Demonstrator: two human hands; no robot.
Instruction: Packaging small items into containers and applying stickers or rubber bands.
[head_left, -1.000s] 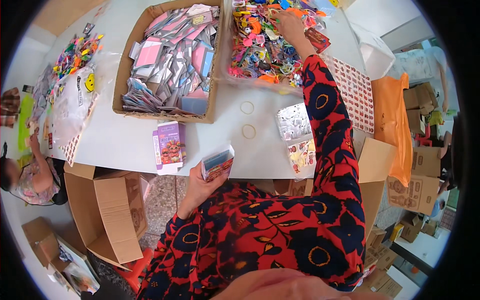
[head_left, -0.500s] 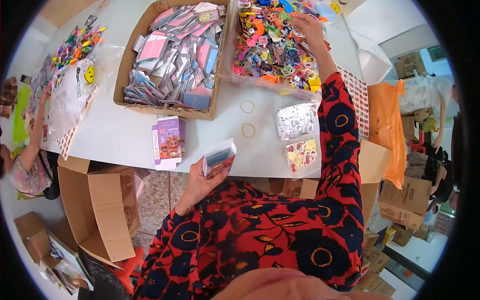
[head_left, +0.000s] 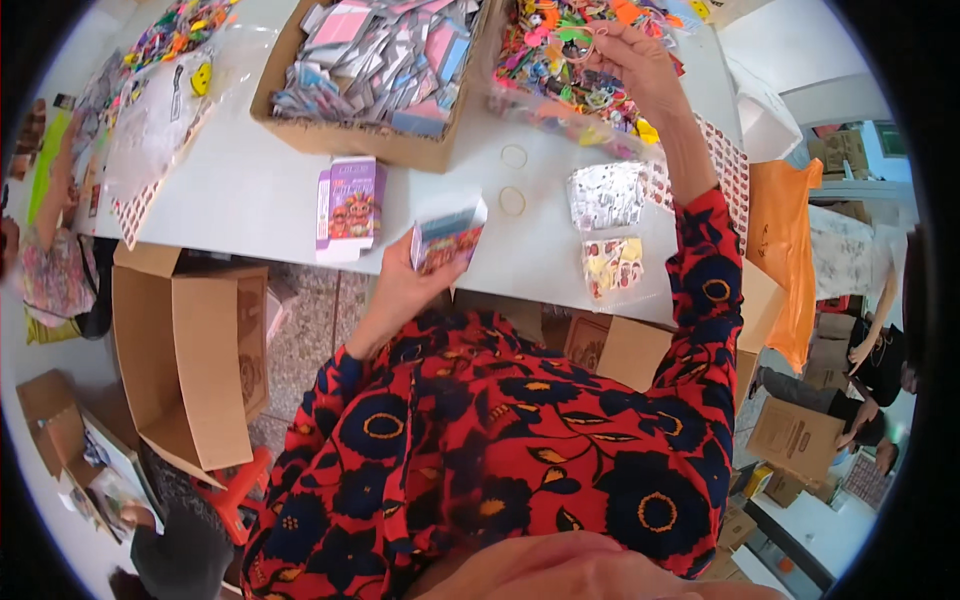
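Note:
My left hand (head_left: 405,285) grips a small open printed box (head_left: 447,238) at the near edge of the white table (head_left: 245,205). My right hand (head_left: 640,65) reaches far forward over a clear bag of colourful small toys (head_left: 560,60) and pinches a loop-shaped piece from it. A flat purple printed box (head_left: 350,205) lies on the table left of my left hand. Two thin rings (head_left: 513,180) lie between the hands. Two small printed packets (head_left: 610,230) lie under my right forearm.
A cardboard tray of silver and pink packets (head_left: 385,70) stands at the back. An open carton (head_left: 190,350) sits on the floor at left, more cartons (head_left: 620,350) at right. An orange bag (head_left: 785,250) hangs off the table's right end. Other people are at both sides.
My right hand has drawn back slightly from the toy bag with a piece in its fingers. My left hand has lifted the small box closer to the table edge.

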